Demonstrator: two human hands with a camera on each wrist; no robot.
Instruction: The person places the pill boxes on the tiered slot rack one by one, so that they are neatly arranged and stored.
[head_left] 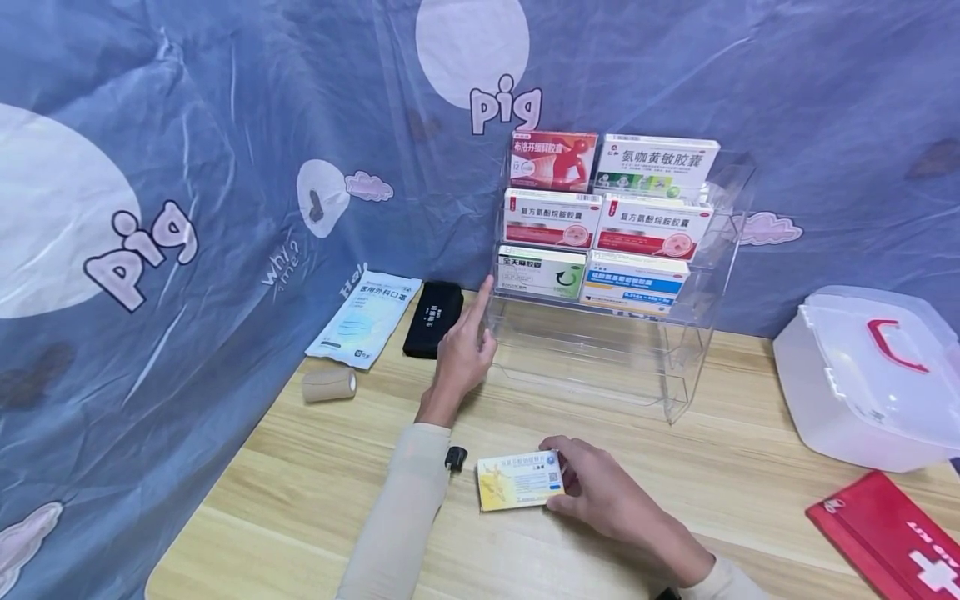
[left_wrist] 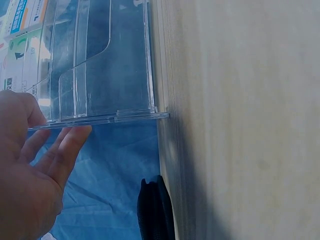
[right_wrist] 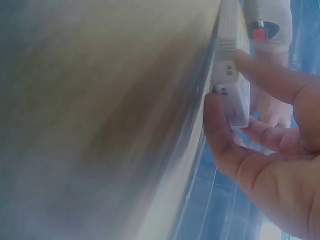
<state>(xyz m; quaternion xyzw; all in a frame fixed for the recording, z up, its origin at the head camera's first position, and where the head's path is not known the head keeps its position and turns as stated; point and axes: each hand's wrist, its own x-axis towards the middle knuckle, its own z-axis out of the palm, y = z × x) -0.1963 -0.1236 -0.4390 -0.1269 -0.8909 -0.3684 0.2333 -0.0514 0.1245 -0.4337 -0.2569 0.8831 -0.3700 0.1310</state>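
A clear acrylic display rack (head_left: 592, 346) stands on the table with several medicine boxes in its upper tiers. At its left side, my left hand (head_left: 466, 353) holds the edge of the side panel; the left wrist view puts the thumb on one face and the fingers (left_wrist: 67, 152) on the other. My right hand (head_left: 600, 487) grips the right end of a yellow and white medicine box (head_left: 517, 483) low over the table in front of the rack. In the right wrist view, thumb and fingers lie around the end of that box (right_wrist: 232, 75).
Left of the rack lie a black pouch (head_left: 433, 321), a mask packet (head_left: 365, 319) and a tan bandage roll (head_left: 330, 386). On the right are a white lidded box (head_left: 862, 392) with a red handle and a red first-aid pouch (head_left: 885, 533). A blue curtain (head_left: 247, 167) hangs behind.
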